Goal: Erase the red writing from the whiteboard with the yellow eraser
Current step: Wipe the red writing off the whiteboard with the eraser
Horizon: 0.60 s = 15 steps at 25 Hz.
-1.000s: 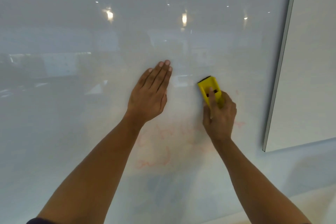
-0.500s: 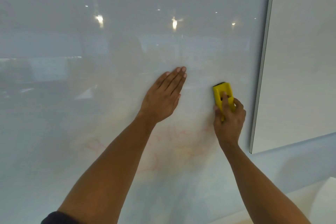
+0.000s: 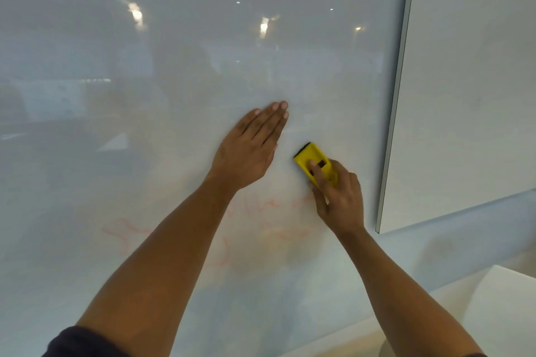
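Mid-wipe: yellow eraser (image 3: 314, 163) gripped in right hand (image 3: 339, 197) against the whiteboard (image 3: 174, 66), left hand (image 3: 249, 151) flat with fingers together (bracing, likely), faint red writing (image 3: 127, 236) below needing downward strokes next

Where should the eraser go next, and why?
Probably down and to the left. The right hand holds the eraser against the whiteboard, above most of the faint red writing, which spreads lower and leftward beneath the left arm. The left hand rests flat on the board, so it may need to lift out of the way.
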Available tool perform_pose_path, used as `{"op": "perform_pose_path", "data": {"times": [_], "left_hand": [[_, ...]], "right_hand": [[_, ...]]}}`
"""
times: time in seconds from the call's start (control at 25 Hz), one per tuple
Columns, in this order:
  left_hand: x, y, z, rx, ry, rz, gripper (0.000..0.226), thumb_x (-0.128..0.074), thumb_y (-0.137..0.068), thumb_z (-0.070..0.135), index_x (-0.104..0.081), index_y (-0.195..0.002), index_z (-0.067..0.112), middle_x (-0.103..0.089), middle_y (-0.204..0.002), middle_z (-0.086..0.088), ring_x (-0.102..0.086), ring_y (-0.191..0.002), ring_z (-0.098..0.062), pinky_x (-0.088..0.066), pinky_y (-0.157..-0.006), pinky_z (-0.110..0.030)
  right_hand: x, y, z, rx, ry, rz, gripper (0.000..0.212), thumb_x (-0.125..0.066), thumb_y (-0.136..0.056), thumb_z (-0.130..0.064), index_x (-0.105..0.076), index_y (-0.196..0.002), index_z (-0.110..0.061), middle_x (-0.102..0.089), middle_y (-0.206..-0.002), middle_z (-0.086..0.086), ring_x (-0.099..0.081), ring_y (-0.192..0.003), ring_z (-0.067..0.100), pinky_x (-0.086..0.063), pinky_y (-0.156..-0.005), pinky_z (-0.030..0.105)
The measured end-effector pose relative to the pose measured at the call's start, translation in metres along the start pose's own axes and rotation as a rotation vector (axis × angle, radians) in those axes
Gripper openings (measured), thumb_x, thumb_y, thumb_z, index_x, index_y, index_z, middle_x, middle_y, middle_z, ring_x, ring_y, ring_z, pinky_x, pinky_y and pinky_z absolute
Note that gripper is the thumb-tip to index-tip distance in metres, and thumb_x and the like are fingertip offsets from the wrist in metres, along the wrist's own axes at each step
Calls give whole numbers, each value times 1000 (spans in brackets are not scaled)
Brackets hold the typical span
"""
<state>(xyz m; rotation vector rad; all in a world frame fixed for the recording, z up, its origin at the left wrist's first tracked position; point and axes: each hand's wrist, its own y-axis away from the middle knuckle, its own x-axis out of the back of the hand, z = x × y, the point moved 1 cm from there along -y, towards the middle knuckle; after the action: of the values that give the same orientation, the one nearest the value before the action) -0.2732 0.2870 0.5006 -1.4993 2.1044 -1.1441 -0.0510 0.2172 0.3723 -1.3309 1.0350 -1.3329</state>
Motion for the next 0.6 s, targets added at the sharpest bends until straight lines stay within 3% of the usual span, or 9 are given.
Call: {"op": "perform_pose_path", "data": {"times": [0.12, 0.16, 0.24, 0.28, 0.4, 0.44, 0.56, 0.6], "left_hand": [[-2, -1, 12, -143, 16, -57, 55, -38, -112, 25, -38, -163, 4, -34, -171, -12, -35, -158, -25, -37, -128, -42], [-3, -2, 17, -139, 15, -72, 55, -37, -112, 26, -37, -163, 4, -33, -171, -12, -33, -159, -26, -36, -128, -42], [-5, -4, 23, -113, 34, -78, 56, -38, -111, 25, -37, -163, 4, -32, -171, -13, -33, -159, -27, -36, -128, -44], [-5, -4, 25, -105, 45, -85, 57, -38, -110, 24, -36, -163, 3, -32, -171, -13, -33, -159, -27, -36, -128, -44], [-3, -8, 26, -104, 45, -153, 61, -38, -108, 22, -29, -165, 1, -24, -174, -16, -25, -162, -29, -31, -131, -44], [-3, -12, 29, -106, 47, -178, 63, -37, -107, 20, -26, -166, 1, -21, -174, -16, -22, -163, -29, -28, -132, -44], [-8, -30, 49, -142, 92, -281, 63, -26, -109, 17, -10, -168, 1, -4, -177, -14, -7, -165, -27, -9, -136, -42], [-10, -36, 55, -163, 111, -332, 62, -21, -111, 17, -2, -169, 2, 3, -177, -13, 0, -166, -26, 1, -136, -41]], "right_hand": [[2, 1, -3, -381, -86, 105, 56, -69, -98, -20, -49, -150, -20, -52, -130, 26, -52, -98, 39, -51, -81, 46], [-3, 10, -12, -282, -67, 79, 59, -69, -97, -20, -46, -151, -21, -53, -129, 27, -54, -97, 40, -50, -80, 46], [-6, 33, -19, 103, -10, -61, 61, -69, -96, -17, -45, -151, -23, -57, -131, 29, -57, -93, 41, -50, -79, 45], [-4, 37, -13, 134, -6, -94, 59, -69, -95, -16, -47, -150, -24, -58, -132, 28, -58, -94, 41, -50, -79, 45], [1, 44, -10, -385, -88, 19, 59, -67, -95, -18, -47, -150, -20, -53, -126, 23, -53, -97, 39, -51, -79, 43], [-3, 52, -20, -406, -83, 12, 61, -68, -95, -18, -45, -151, -19, -52, -124, 23, -53, -96, 39, -51, -77, 43], [-8, 86, -29, 34, -30, -137, 64, -72, -92, -13, -46, -150, -21, -59, -125, 29, -57, -89, 41, -54, -74, 44], [-4, 88, -18, 41, -24, -149, 63, -71, -93, -13, -46, -149, -22, -59, -127, 29, -58, -92, 42, -55, -76, 45]]}}
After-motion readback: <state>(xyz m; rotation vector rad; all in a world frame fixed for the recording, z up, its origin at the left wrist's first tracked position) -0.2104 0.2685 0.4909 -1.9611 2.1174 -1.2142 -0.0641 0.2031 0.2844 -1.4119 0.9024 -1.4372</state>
